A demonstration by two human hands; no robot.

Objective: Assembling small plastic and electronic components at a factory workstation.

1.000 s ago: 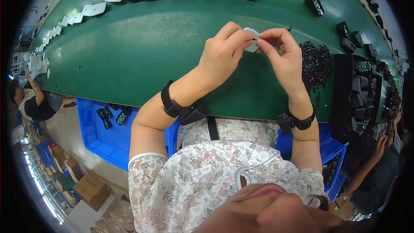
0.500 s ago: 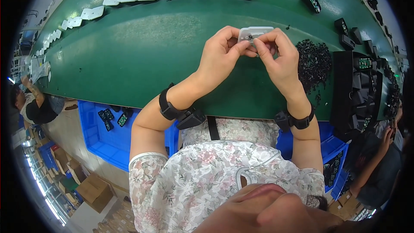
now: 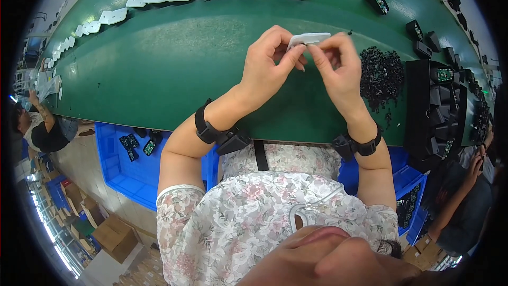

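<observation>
We see the white cover (image 3: 313, 37) raised above the counter (image 3: 174, 85), just beyond the thumbs, its long axis running left to right between both hands; it looks pale, thin and round-cornered, its near side partly hidden; our left hand (image 3: 266, 61) closes on its left end; our right hand (image 3: 341, 69) curls in a narrow pinch at its right part, too blurred for us to tell its hold; black parts (image 3: 382, 77) lie heaped rightward.
</observation>
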